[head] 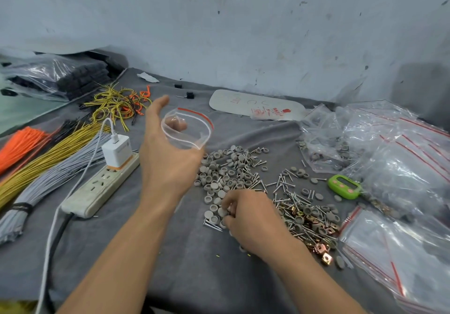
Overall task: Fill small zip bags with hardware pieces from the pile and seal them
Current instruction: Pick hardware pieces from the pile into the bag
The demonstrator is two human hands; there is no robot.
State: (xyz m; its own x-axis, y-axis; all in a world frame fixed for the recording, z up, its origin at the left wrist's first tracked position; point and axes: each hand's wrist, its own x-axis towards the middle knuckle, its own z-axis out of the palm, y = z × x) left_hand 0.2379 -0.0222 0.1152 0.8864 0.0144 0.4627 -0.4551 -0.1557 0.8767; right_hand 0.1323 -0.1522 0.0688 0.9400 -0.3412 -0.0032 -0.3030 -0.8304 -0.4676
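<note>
Grey cloth (194,265) w/ filled bags (321,150) at right: left hand (168,162) is gripping an empty zip bag (187,131) open above the pile (231,175), right hand (250,218) is pinching pieces (222,212), filling & sealing pending.

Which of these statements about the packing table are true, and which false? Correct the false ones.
1. The left hand holds an open zip bag above the table. True.
2. The right hand lies idle, away from the hardware pile. False: its fingers pinch pieces in it.
3. The zip bag is full. False: it looks empty.
4. A white charger sits in the power strip. True.
5. The green timer lies left of the power strip. False: it lies right of the hardware pile.
</note>
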